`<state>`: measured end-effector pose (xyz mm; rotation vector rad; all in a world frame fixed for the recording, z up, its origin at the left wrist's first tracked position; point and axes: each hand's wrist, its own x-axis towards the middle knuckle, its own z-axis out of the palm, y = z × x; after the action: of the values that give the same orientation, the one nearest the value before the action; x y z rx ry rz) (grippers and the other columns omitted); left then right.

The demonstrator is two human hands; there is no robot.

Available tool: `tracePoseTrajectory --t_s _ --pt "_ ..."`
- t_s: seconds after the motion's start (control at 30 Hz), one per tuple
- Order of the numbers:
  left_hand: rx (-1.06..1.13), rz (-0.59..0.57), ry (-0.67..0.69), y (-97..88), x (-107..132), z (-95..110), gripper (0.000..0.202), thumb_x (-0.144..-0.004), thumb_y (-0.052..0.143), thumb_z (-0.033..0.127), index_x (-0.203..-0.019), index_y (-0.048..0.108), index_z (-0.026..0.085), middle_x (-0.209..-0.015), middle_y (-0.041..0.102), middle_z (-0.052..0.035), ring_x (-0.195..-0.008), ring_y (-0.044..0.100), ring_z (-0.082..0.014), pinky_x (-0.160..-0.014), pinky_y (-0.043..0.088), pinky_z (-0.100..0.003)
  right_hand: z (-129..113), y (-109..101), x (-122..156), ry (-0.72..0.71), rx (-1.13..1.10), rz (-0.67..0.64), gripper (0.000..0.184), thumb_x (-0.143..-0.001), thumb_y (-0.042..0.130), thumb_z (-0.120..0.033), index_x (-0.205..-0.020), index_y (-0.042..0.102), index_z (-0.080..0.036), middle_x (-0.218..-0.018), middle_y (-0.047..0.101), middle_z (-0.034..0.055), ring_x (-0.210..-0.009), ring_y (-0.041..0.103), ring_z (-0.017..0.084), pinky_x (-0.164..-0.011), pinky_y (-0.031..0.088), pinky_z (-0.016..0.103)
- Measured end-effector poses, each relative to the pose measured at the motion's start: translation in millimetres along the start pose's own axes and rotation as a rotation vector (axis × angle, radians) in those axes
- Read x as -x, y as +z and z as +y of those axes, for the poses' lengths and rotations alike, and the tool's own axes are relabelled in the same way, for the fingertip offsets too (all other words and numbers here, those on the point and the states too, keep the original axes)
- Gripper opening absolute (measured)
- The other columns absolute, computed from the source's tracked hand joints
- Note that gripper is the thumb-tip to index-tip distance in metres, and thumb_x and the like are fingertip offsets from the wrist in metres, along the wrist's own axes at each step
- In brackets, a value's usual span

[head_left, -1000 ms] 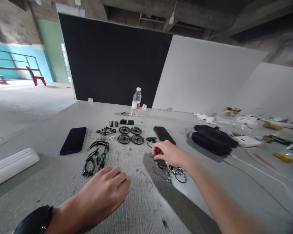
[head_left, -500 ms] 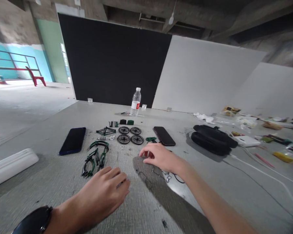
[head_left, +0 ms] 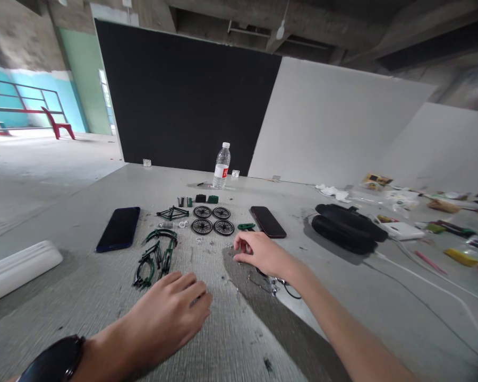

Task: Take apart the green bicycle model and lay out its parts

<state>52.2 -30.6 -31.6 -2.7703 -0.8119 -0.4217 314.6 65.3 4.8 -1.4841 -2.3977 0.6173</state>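
Observation:
My left hand (head_left: 177, 307) lies palm down on the grey tabletop, its fingers loosely bent and holding nothing visible. Just beyond it are dark green miniature bicycle parts: curved pieces (head_left: 159, 234) and a frame-like piece (head_left: 144, 270). My right hand (head_left: 263, 252) hovers low over the table, fingers curled and thumb apart from them; I see nothing between them. Beneath its wrist lie thin wiry pieces and small shiny parts (head_left: 274, 286), partly hidden. Several black spoked wheels (head_left: 202, 226) sit ahead, beside a thin triangular frame (head_left: 172, 213). A small green part (head_left: 246, 226) lies beyond my right fingers.
Phones lie left (head_left: 119, 228) and right (head_left: 268, 222) of the parts. A water bottle (head_left: 222, 167) stands near the black panel (head_left: 187, 95). To the right are a black case (head_left: 348, 228), cables and clutter. A white long object (head_left: 22, 270) is at left.
My right hand has shifted slightly right, away from the small bits below the wheels. My left hand stays where it was, and the parts have not visibly moved.

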Motion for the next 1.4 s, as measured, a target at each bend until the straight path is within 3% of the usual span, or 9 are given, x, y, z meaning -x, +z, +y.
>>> tracePoseTrajectory --t_s 0.77,1.1,1.4 --pt "-0.008 -0.012 0.001 -0.6 -1 0 0.011 -0.098 0.05 0.017 -0.09 0.058 0.018 -0.089 0.06 -0.0025 -0.082 0.055 -0.0206 -0.069 0.045 -0.035 -9 -2 3 -0.003 0.011 0.008 0.015 -0.083 0.066 -0.033 -0.092 0.058 -0.025 -0.09 0.063 0.0035 -0.084 0.056 0.02 -0.07 0.038 0.032" --pt "-0.008 0.002 -0.004 1.9 0 -1 0.01 -0.099 0.05 0.018 -0.095 0.06 0.018 -0.091 0.061 -0.0031 -0.084 0.055 -0.0201 -0.071 0.045 -0.034 -9 11 1 -0.008 0.02 0.021 0.019 -0.084 0.063 -0.038 -0.095 0.054 -0.025 -0.098 0.063 0.005 -0.089 0.057 0.021 -0.073 0.039 0.033" --pt "0.013 -0.025 -0.006 0.1 0 1 0.011 -0.099 0.05 0.017 -0.093 0.059 0.018 -0.091 0.061 -0.0035 -0.085 0.056 -0.0205 -0.074 0.047 -0.036 -19 3 4 0.024 0.066 0.036 0.02 -0.086 0.06 -0.041 -0.095 0.054 -0.025 -0.099 0.063 0.0062 -0.087 0.058 0.022 -0.071 0.038 0.035"
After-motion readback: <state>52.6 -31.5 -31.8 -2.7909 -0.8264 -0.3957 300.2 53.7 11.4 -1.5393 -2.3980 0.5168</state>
